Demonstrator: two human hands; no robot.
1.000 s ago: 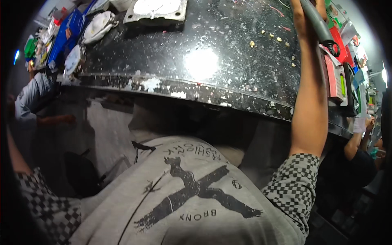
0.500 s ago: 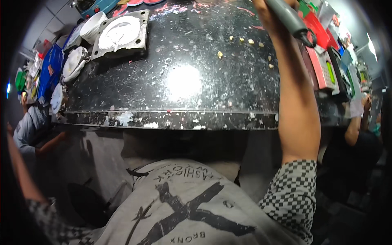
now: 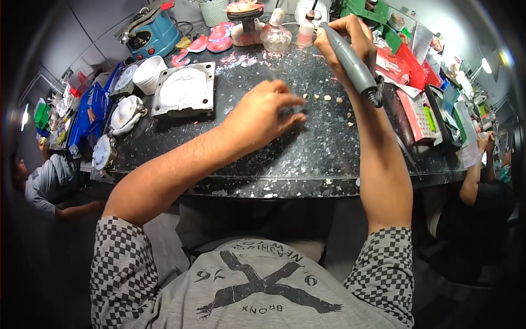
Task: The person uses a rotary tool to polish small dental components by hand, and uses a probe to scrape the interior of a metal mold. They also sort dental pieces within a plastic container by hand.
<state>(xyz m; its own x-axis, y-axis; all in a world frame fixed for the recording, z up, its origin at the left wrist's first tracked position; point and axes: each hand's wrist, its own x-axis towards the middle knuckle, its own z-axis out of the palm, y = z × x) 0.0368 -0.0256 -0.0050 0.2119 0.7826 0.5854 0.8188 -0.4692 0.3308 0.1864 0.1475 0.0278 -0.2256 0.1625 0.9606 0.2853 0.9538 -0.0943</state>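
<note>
The right hand [image 3: 361, 43] grips a long, dark grey, tube-shaped tool [image 3: 350, 63] above the right half of the black table [image 3: 307, 151]. Best hold it firmly, with the curly black cord [image 3: 378, 92] free. It slants lengthwise, thin end to the far edge, thick end toward the near right corner. The left hand [image 3: 262, 112] is loosely spread, seemingly with nothing, near small cream lumps [image 3: 327, 98].

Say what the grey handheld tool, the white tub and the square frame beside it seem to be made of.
Tool: perhaps plastic or coated metal; smooth, dark grey, with a faint sheen.
Tub: probably plastic; smooth, evenly white wall.
Frame: likely cast metal; dull grey, with corner holes.
White filling: plaster-like; matt and chalky.
</note>
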